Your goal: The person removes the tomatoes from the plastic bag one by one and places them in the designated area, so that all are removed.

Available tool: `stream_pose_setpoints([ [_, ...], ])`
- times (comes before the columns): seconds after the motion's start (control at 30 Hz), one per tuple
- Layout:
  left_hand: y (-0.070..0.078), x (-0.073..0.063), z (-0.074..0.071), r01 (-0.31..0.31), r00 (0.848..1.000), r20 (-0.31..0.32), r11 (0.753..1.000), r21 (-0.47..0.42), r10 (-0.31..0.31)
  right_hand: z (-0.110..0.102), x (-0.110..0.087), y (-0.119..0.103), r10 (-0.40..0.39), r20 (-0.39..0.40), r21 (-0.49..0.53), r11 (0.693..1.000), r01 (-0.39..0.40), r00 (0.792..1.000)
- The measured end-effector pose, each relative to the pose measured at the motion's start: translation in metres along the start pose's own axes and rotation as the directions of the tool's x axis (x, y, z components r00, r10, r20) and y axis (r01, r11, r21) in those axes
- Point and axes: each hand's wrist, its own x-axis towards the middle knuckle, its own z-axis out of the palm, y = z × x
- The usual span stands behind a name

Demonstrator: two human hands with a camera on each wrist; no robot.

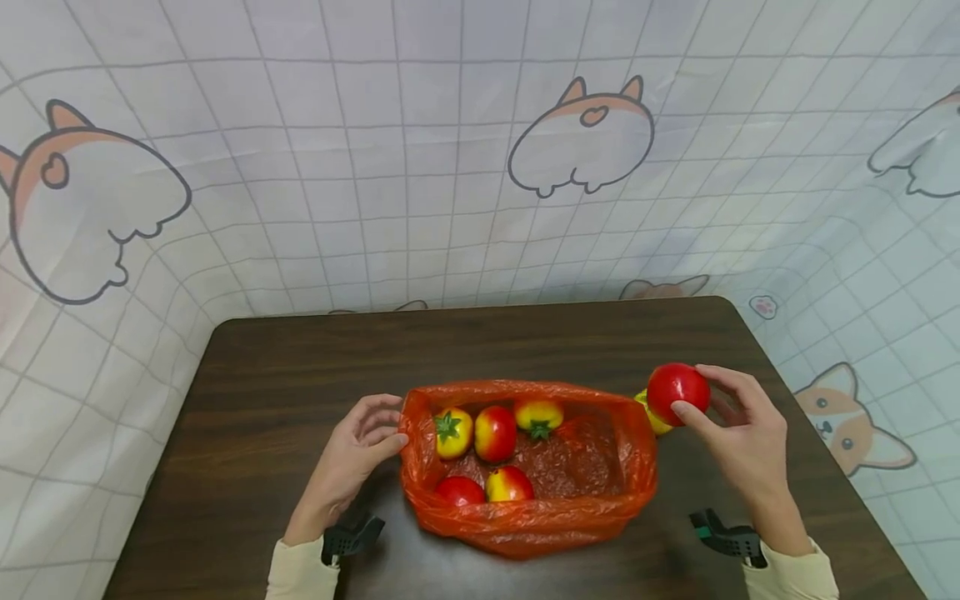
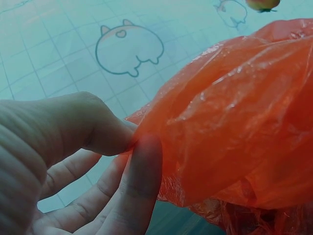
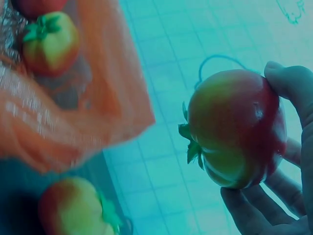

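An orange-red plastic bag [image 1: 517, 527] sits on the table with its mouth spread wide. Inside lie several red-and-yellow tomatoes [image 1: 495, 433], some with green leafy tops. My left hand [image 1: 348, 458] pinches the bag's left rim between thumb and fingers, and the left wrist view shows the thin film [image 2: 220, 122] pulled taut there. Beyond the right end of the bag, my right hand [image 1: 750, 437] holds a tomato [image 1: 677, 393] in the air, thumb on one side and fingers on the other. Its green top [image 3: 191, 142] faces the bag in the right wrist view.
Another tomato [image 3: 73, 208] rests on the table just right of the bag, partly hidden behind the held one in the head view. The dark wooden table [image 1: 315, 358] ends at a white gridded cloth [image 1: 450, 208] at the back and sides.
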Motion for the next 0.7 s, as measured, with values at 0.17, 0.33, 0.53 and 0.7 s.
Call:
stream_pose_setpoints([
  [0.17,-0.002,0.002,0.002,-0.007,1.0,-0.001,1.0,0.013,0.007,-0.014,-0.003,0.009,0.101,-0.058,-0.075,0.992,-0.105,0.993],
  [0.33,-0.002,0.002,0.001,0.003,1.0,-0.012,1.0,0.021,-0.002,-0.023,-0.005,0.025,0.167,-0.102,-0.113,0.977,-0.179,0.981],
  [0.53,-0.002,0.002,0.002,0.0,1.0,-0.003,1.0,0.008,0.001,-0.032,-0.011,0.041,0.208,-0.143,-0.147,0.962,-0.229,0.968],
  [0.7,-0.002,0.001,0.001,0.007,1.0,-0.027,1.0,0.017,-0.006,-0.033,-0.013,0.051,0.262,-0.132,-0.179,0.943,-0.282,0.956],
])
